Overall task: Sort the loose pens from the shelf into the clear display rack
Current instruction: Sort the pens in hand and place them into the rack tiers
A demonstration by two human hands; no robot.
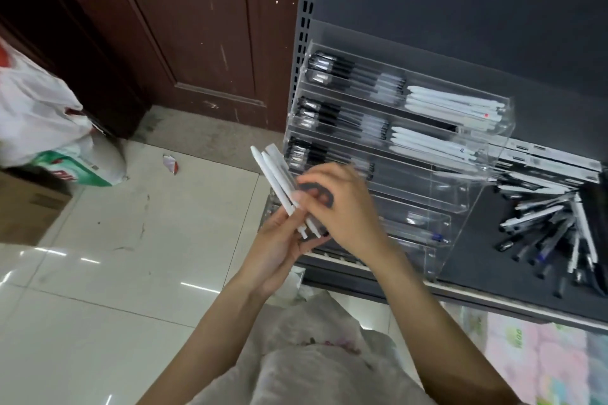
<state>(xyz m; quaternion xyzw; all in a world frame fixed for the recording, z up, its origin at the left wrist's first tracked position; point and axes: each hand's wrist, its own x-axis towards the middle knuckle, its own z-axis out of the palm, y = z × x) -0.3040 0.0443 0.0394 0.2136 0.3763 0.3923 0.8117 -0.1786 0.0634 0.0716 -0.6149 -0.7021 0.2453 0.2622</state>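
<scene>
A small bundle of white pens (275, 179) sticks up and to the left, just off the left end of the shelf. My left hand (279, 245) holds the bundle's lower ends from below. My right hand (335, 204) curls over the same pens from the right, its fingertips on their barrels. The clear display rack (467, 187) stands tiered on the dark shelf (493, 270); its upper rows hold black pens and white pens, its lower rows look nearly bare. A heap of loose pens (546, 230) lies on the shelf to the right of the rack.
A brown wooden door (184, 26) rises behind a pale tiled floor (131, 256). White and green plastic bags (49, 128) sit at the left over a cardboard box (26, 207). A perforated grey shelf upright (304, 10) stands behind the rack. Pastel packages (543, 362) lie below the shelf.
</scene>
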